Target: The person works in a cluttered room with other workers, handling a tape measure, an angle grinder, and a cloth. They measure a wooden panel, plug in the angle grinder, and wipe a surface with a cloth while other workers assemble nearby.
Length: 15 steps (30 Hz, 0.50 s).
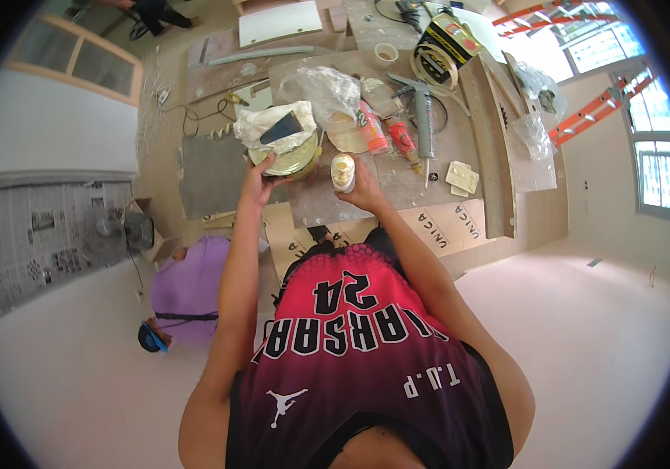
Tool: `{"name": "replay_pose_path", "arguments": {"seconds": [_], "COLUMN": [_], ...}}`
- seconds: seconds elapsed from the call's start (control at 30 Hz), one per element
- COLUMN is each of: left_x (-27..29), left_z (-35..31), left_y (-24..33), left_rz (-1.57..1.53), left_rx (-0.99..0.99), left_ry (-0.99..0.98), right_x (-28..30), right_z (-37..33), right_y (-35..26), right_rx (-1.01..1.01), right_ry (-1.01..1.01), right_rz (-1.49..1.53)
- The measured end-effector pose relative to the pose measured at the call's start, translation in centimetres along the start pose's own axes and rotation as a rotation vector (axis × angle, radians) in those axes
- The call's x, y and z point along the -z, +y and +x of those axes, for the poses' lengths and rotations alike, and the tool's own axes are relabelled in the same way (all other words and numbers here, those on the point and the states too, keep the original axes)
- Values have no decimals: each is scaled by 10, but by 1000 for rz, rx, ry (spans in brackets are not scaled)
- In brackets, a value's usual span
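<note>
My left hand point(259, 180) is closed on the near edge of a round tin point(292, 162), thumb on its rim. Crumpled white plastic point(253, 123) covers the far part of the tin, and a dark flat scraper blade point(282, 128) lies on it. Just to the right, my right hand point(364, 191) grips a small white bottle point(343, 181), whose top is smeared with yellowish stuff. Beyond the hands, a pink-red tube point(374, 129) and a red bottle point(403, 142) lie near a grey caulking gun point(425, 125).
A clear plastic bag point(323, 90), a tape roll point(386, 53) and a black-yellow box point(448, 47) sit farther back on the worktable point(323, 199). Pale square pieces point(462, 179) lie at right. A person in purple point(190, 289) is close on my left, near a fan point(108, 232). Orange ladders point(596, 109) stand at right.
</note>
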<state>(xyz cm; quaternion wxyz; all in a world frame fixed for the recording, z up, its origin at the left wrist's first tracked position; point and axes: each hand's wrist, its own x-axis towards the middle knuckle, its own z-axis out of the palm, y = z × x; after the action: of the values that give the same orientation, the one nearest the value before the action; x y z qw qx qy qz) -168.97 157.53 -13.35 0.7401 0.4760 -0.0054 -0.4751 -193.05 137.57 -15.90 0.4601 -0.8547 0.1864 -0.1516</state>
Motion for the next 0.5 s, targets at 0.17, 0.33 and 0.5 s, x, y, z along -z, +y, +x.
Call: {"name": "replay_pose_path", "arguments": {"seconds": [0.17,0.33,0.5], "left_x": [6,14,13], "left_z": [44,49,68], "left_y": [16,28,28], "left_rz": [-107,-84,-38], "left_rx": [99,117,124], "left_ry": [-35,-59,-80], "right_x": [-5,-13,13], "right_z": [6,1,-4], "right_y": [6,-9,-17], "right_rx": [-41,-19,-86], "right_ry": [-7,-31,-30], "right_rz": [47,89,69]}}
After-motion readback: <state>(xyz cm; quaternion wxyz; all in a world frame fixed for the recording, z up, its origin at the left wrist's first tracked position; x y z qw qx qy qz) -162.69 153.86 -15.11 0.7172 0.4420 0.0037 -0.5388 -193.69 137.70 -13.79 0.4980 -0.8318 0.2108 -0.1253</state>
